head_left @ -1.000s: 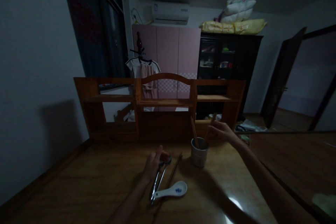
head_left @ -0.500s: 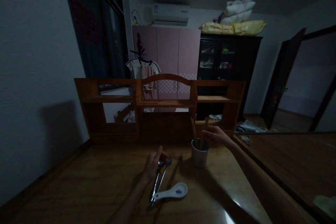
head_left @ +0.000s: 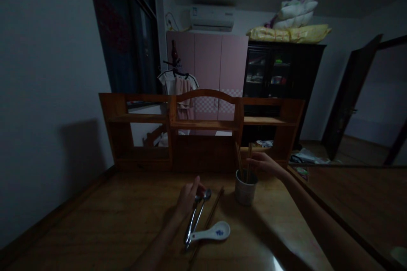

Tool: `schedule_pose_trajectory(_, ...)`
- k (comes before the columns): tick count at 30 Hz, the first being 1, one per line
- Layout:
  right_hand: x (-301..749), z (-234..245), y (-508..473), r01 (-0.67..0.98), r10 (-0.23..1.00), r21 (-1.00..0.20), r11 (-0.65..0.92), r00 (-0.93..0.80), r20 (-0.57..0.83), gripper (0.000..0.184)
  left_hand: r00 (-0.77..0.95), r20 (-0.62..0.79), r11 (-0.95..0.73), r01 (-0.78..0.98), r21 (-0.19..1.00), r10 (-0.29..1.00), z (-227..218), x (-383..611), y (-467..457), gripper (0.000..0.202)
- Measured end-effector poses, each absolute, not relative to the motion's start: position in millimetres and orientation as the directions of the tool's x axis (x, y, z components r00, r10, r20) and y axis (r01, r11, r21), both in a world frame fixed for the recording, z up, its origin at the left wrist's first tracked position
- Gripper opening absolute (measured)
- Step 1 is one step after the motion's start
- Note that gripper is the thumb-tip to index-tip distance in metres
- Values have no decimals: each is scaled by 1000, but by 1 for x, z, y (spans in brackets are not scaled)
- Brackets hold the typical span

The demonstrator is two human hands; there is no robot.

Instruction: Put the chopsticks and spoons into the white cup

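My right hand pinches the chopsticks, whose lower ends stand inside a light-coloured cup. Other chopsticks lean in the same cup, to the left of those I hold. On the table, my left hand rests beside the bowls of two metal spoons, fingers partly spread; whether it touches them I cannot tell. A white ceramic spoon with a blue pattern lies with its handle end at the metal handles. More chopsticks lie slantwise, passing under the ceramic spoon.
The wooden table carries a low shelf unit along its back edge, behind the cup. A wall borders the left side. Beyond stand a pink wardrobe and a dark cabinet. The room is dim.
The view has shifted slightly, so everything sits a little farther right. The chopsticks in my right hand stand more upright in the cup. My left hand stays by the metal spoons.
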State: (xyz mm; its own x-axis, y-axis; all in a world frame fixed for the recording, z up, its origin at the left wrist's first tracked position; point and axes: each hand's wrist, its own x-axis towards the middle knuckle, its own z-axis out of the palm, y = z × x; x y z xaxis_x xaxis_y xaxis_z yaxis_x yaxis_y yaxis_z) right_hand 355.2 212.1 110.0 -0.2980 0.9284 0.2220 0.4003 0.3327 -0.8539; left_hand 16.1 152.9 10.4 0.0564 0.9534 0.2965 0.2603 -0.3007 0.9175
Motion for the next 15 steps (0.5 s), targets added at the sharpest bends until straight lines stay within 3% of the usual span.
schedule_pose_trajectory(5,355,105,215,407,925,-846,345,-300,233,44,156,396,-418,501,758,905,17,20,142,58)
schedule_pose_trajectory(8,352,102,217,410,923,-846,340,-316,218,47,235,427,-481,556,677,873,19,22,139,55)
schedule_pose_trajectory(15,346,95,217,430,926,-840,331,-321,200,49,183,435,-448,617,647,881,19,20,140,59)
